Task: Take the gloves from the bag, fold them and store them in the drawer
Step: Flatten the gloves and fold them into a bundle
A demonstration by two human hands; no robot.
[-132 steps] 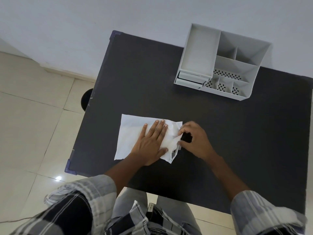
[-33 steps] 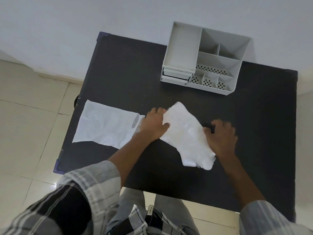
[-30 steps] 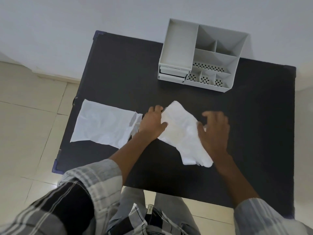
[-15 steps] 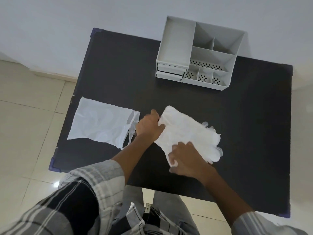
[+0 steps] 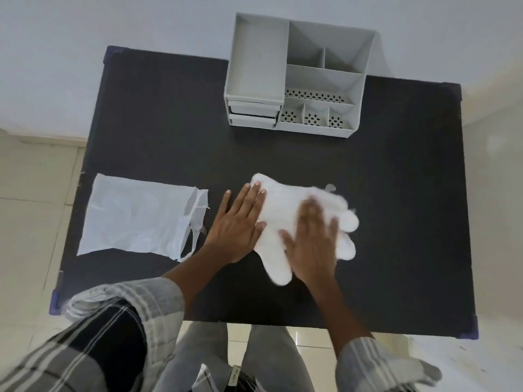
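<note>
White gloves point(image 5: 285, 210) lie spread flat near the middle of the black table point(image 5: 158, 131), fingers pointing right and toward me. My left hand point(image 5: 239, 222) rests flat on their cuff end, fingers apart. My right hand point(image 5: 312, 241), blurred, presses flat on the middle of the gloves. The empty white bag point(image 5: 135, 216) lies flat at the table's left side, mouth toward my left hand. The grey organizer point(image 5: 294, 77) stands at the back, its two small drawers point(image 5: 253, 113) shut at its lower left.
The wall runs right behind the organizer. Tiled floor point(image 5: 31, 210) shows left of the table, whose near edge is close to my legs. Bare tabletop lies right of the gloves and between the gloves and the organizer.
The gloves came out of the bag and were laid out. In the last half second both hands opened from pinching the gloves and now lie flat on them; my right hand slid rightward.
</note>
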